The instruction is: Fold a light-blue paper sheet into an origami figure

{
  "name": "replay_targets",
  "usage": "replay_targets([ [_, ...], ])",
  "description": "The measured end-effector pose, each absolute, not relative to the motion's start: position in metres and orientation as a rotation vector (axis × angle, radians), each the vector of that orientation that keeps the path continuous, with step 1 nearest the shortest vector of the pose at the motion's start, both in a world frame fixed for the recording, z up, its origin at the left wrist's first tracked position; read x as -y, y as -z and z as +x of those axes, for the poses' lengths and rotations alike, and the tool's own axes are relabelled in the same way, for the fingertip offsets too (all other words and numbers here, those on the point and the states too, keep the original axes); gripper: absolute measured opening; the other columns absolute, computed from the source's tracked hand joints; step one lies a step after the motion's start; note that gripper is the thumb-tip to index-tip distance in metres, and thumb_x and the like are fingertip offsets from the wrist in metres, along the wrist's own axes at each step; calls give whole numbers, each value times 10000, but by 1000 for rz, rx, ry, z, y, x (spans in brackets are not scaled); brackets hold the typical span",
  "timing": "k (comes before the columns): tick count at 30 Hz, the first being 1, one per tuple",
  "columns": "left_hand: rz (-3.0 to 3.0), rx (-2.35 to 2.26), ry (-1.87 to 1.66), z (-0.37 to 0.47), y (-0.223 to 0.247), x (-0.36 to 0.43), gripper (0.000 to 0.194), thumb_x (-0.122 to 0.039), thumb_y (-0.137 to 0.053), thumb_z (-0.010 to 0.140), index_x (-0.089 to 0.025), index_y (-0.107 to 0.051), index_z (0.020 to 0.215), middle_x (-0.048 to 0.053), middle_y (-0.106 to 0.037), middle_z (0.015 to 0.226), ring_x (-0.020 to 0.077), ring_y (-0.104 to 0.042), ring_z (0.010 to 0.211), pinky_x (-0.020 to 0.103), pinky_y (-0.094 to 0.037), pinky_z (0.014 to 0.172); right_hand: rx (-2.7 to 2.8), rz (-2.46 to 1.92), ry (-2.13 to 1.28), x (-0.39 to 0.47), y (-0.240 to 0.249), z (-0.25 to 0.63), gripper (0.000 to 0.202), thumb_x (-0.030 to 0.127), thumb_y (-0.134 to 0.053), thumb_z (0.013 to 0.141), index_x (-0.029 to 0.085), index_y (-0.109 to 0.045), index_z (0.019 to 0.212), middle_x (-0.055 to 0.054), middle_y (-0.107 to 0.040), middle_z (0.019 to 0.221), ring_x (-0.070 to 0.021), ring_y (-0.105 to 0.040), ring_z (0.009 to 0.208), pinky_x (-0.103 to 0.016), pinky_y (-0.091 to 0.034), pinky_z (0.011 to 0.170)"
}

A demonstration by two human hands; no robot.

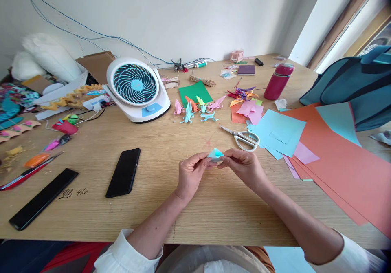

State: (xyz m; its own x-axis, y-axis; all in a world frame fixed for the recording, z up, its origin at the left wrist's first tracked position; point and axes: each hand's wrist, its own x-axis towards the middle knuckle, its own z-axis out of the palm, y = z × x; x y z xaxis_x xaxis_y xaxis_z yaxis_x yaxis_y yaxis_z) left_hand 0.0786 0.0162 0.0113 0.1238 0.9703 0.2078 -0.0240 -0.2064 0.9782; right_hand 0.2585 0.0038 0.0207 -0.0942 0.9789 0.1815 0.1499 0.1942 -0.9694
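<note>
Paper (pixel 215 155), folded and blue, sits between left hand (pixel 192 170) and right hand (pixel 244 166), both pinching its edges.

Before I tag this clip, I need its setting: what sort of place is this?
Likely a papercraft workspace, perhaps in a home: it has white-handled metal scissors, light-blue paper sheets and small multicoloured folded-paper figures.

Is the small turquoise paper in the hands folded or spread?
Folded: the small turquoise paper shows angled edges around a brighter inner hollow, between left hand and right hand.
</note>
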Motion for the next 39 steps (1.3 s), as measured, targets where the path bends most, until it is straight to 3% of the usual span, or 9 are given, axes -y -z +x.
replay_targets([
  [7,1369,-986,-1193,78,-13,-18,218,-403,-702,830,-188,-711,866,24,-775,787,224,-758,774,331,-638,726,1441,-1056,-1077,-4,-20,256,269,441,-657,871,197,-739,949,-54,-744,874,-194,-722,773,-322,-601,720],
  [13,1338,-976,-1239,78,-13,-20,236,-392,-733,802,-180,-728,905,18,-774,814,208,-755,750,315,-640,707,1533,-1081,-937,-4,-18,256,236,402,-645,892,193,-741,837,-62,-719,828,-196,-690,791,-324,-581,729],
  [16,1354,-1001,-1252,78,-15,-20,216,-388,-726,808,-179,-719,861,10,-768,762,202,-753,724,310,-641,698,1538,-1084,-944,-3,-18,256,224,398,-638,900,205,-750,907,-62,-717,828,-199,-687,795,-322,-569,725],
  [39,1365,-1009,-1236,79,-18,-16,207,-375,-714,826,-170,-707,850,21,-767,736,204,-755,701,308,-647,686,1437,-1104,-1042,-3,-19,251,270,448,-672,858,183,-726,851,-36,-696,748,-153,-672,619,-249,-501,541],
])
